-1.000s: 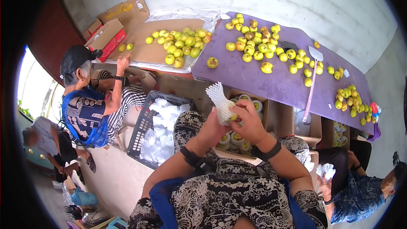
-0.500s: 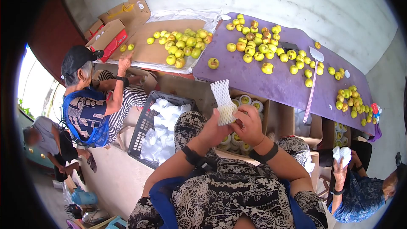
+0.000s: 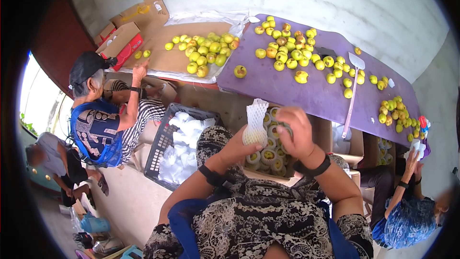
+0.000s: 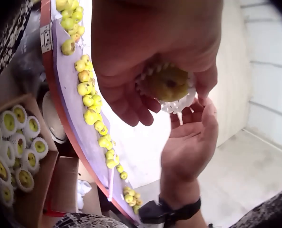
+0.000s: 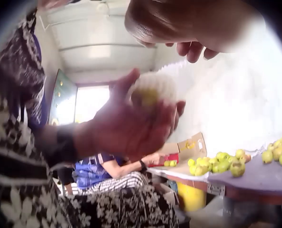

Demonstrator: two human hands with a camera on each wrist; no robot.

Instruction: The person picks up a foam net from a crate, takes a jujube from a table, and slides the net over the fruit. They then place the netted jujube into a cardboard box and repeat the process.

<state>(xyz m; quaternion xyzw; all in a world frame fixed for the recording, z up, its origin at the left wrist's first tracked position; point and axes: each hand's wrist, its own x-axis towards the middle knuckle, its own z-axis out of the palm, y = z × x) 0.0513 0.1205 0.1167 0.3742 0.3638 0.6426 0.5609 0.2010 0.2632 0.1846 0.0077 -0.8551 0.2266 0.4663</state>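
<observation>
My left hand (image 3: 234,148) holds a yellow-green apple (image 4: 169,84) dressed in a white foam net sleeve (image 3: 256,123). Above the fruit, the loose end of the sleeve sticks up, while in the left wrist view the apple's end shows through the sleeve's opening. Fingers and thumb of the left hand curl round the wrapped fruit. My right hand (image 3: 297,132) is lifted just to the right of the sleeve, holding nothing, its fingers loosely bent. Beneath both hands stands a cardboard box (image 3: 282,181) filled with net-wrapped apples (image 4: 17,142).
A black crate (image 3: 155,151) of white foam nets stands left of my knees. Ahead, loose apples (image 3: 292,52) and a long-handled fly swatter (image 3: 354,86) lie on a purple-covered table (image 3: 278,84). People sit at left (image 3: 103,120) and right (image 3: 412,220).
My right hand has let go of the wrapped apple and moved up and right. The left hand keeps hold of it. The person at right has raised a white foam net towards the table.
</observation>
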